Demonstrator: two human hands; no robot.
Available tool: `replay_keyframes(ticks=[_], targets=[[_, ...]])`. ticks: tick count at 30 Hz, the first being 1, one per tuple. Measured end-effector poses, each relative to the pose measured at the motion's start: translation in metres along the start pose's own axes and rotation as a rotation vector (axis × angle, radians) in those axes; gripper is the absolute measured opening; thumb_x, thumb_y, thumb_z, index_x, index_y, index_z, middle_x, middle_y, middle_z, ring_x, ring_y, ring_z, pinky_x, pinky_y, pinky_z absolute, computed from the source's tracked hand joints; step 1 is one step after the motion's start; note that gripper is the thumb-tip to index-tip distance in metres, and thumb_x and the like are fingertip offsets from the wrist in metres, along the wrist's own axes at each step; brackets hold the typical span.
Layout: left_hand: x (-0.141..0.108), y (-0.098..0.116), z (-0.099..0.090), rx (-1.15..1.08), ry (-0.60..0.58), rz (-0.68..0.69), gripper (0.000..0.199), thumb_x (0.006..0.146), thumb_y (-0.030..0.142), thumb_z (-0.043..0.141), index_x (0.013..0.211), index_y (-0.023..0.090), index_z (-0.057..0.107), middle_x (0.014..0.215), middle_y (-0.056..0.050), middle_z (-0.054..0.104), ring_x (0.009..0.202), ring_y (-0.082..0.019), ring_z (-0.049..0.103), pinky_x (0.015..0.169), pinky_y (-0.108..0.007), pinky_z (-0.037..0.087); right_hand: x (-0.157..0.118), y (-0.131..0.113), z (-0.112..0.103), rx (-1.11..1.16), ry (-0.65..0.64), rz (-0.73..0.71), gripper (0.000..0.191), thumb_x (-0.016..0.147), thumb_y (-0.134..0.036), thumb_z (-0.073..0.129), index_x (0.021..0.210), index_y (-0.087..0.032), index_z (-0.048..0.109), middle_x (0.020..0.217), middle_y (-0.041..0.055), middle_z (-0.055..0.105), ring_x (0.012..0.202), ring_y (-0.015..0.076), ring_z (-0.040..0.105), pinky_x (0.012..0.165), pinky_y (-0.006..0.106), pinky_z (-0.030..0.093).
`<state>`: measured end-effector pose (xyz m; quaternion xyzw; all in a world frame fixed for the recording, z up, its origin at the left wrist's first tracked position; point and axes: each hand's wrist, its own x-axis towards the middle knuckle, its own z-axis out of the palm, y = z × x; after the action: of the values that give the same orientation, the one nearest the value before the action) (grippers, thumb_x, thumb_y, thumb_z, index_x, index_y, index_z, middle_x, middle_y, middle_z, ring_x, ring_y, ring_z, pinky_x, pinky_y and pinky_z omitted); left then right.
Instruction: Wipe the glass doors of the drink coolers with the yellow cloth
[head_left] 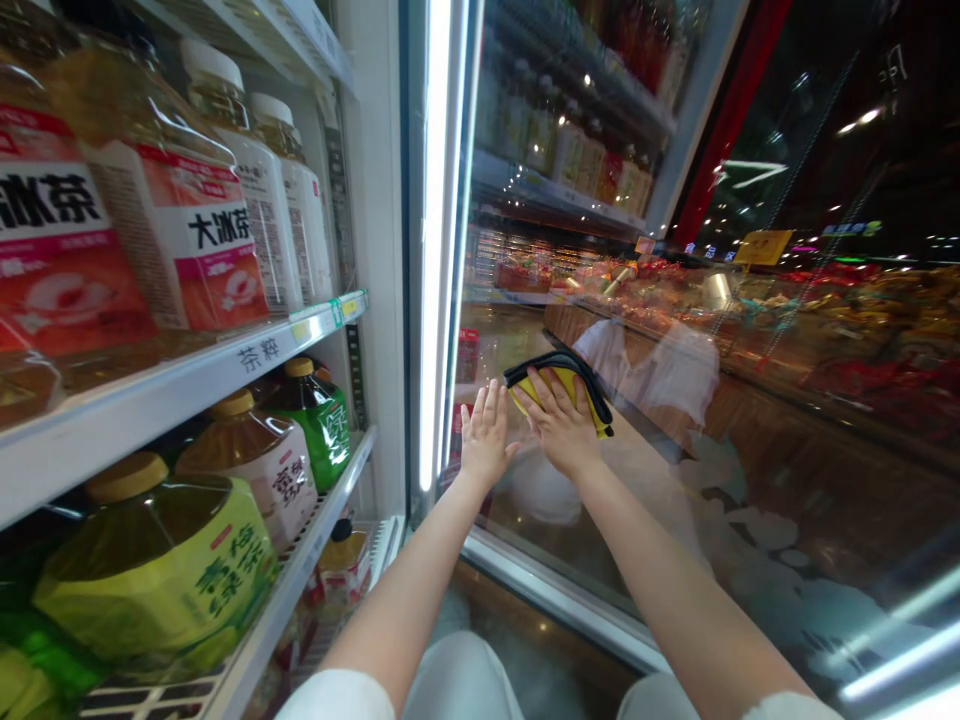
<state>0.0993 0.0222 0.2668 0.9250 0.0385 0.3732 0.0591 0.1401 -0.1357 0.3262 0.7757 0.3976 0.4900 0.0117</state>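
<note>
My right hand [561,420] lies over a folded yellow cleaning cloth with black edging [596,395], pressing it against the glass door [637,520]. Its fingers are spread across the cloth. Just to the left, my left hand [487,435] is held flat at the same glass with its fingers stretched out and nothing in it. The glass mirrors shelves, lights and a white-sleeved figure, so what lies behind it is partly hard to make out.
On the left, cooler shelves [300,330] hold large tea bottles, among them a red-labelled one [210,240] and a yellow-green-labelled one [172,560]. A bright light strip [436,250] runs up the cooler's edge. The door's lower frame [555,600] crosses in front of my knees.
</note>
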Motion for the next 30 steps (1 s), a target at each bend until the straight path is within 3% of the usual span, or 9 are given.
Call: replay_keyframes(ticks=[4,7,11,14,18,21,24,26,30], targets=[[0.000,-0.005,-0.002,0.009,0.025,-0.092,0.112,0.084,0.043,0.076,0.166,0.015,0.004,0.173,-0.017,0.012,0.161,-0.033,0.010,0.128,-0.057,0.018,-0.024,0.009,-0.004,0.020,-0.018,-0.078,0.055,0.099,-0.024,0.054,0.153,-0.034,0.048,0.163,0.0008,0.043,0.151,0.0232,0.037,0.131,0.051,0.008],[-0.001,-0.013,-0.003,0.003,0.003,-0.117,0.113,0.084,0.042,0.077,0.166,0.016,0.004,0.173,-0.017,0.012,0.161,-0.033,0.010,0.127,-0.059,0.019,-0.001,0.011,-0.006,0.022,0.006,-0.003,0.057,0.099,-0.026,0.055,0.154,-0.033,0.046,0.165,0.0026,0.040,0.153,0.0257,0.033,0.130,0.055,0.004],[-0.001,-0.032,-0.006,0.018,0.004,-0.116,0.112,0.085,0.043,0.076,0.166,0.016,0.003,0.172,-0.018,0.015,0.160,-0.034,0.011,0.127,-0.060,0.019,0.034,-0.013,0.013,0.044,0.050,0.062,0.058,0.099,-0.026,0.053,0.156,-0.030,0.044,0.167,0.0063,0.036,0.155,0.0287,0.029,0.128,0.061,0.001],[-0.003,-0.047,-0.009,0.038,-0.006,-0.147,0.106,0.086,0.041,0.074,0.165,0.012,0.010,0.171,-0.020,0.019,0.160,-0.033,0.012,0.128,-0.056,0.020,0.021,-0.030,0.033,0.081,0.027,-0.077,0.055,0.098,-0.021,0.052,0.153,-0.028,0.049,0.165,0.0058,0.041,0.153,0.0262,0.033,0.129,0.056,0.004],[-0.010,-0.062,-0.007,0.063,-0.025,-0.177,0.097,0.089,0.035,0.070,0.164,0.009,0.014,0.171,-0.019,0.020,0.160,-0.031,0.013,0.128,-0.051,0.022,0.007,-0.026,0.041,0.105,-0.014,-0.231,0.047,0.098,-0.019,0.052,0.144,-0.028,0.059,0.160,0.0022,0.049,0.149,0.0225,0.040,0.130,0.049,0.007],[-0.017,-0.068,-0.002,0.070,-0.021,-0.174,0.099,0.090,0.033,0.068,0.165,0.012,0.007,0.171,-0.020,0.021,0.160,-0.030,0.014,0.127,-0.050,0.025,0.038,-0.023,0.036,0.120,-0.007,-0.161,0.045,0.101,-0.021,0.050,0.144,-0.028,0.059,0.161,0.0029,0.048,0.150,0.0235,0.039,0.130,0.052,0.005],[-0.020,-0.073,0.001,0.099,-0.033,-0.155,0.098,0.091,0.032,0.065,0.165,0.013,0.003,0.171,-0.020,0.019,0.160,-0.029,0.013,0.127,-0.051,0.026,0.066,-0.036,0.040,0.144,0.004,-0.077,0.048,0.100,-0.022,0.050,0.147,-0.027,0.056,0.163,0.0065,0.043,0.153,0.0261,0.034,0.128,0.057,0.008],[-0.018,-0.077,0.001,0.123,-0.048,-0.146,0.093,0.092,0.030,0.062,0.165,0.013,0.007,0.172,-0.019,0.018,0.160,-0.028,0.012,0.128,-0.050,0.023,0.062,-0.046,0.050,0.156,-0.006,-0.109,0.050,0.099,-0.021,0.050,0.148,-0.025,0.055,0.163,0.0076,0.043,0.153,0.0263,0.033,0.128,0.057,0.011],[-0.012,-0.086,-0.001,0.142,-0.078,-0.124,0.082,0.092,0.021,0.055,0.165,0.016,0.016,0.173,-0.013,0.018,0.161,-0.024,0.011,0.130,-0.049,0.017,0.021,-0.045,0.063,0.154,-0.031,-0.277,0.048,0.097,-0.018,0.053,0.144,-0.025,0.058,0.160,0.0043,0.049,0.149,0.0234,0.040,0.129,0.051,0.014]])
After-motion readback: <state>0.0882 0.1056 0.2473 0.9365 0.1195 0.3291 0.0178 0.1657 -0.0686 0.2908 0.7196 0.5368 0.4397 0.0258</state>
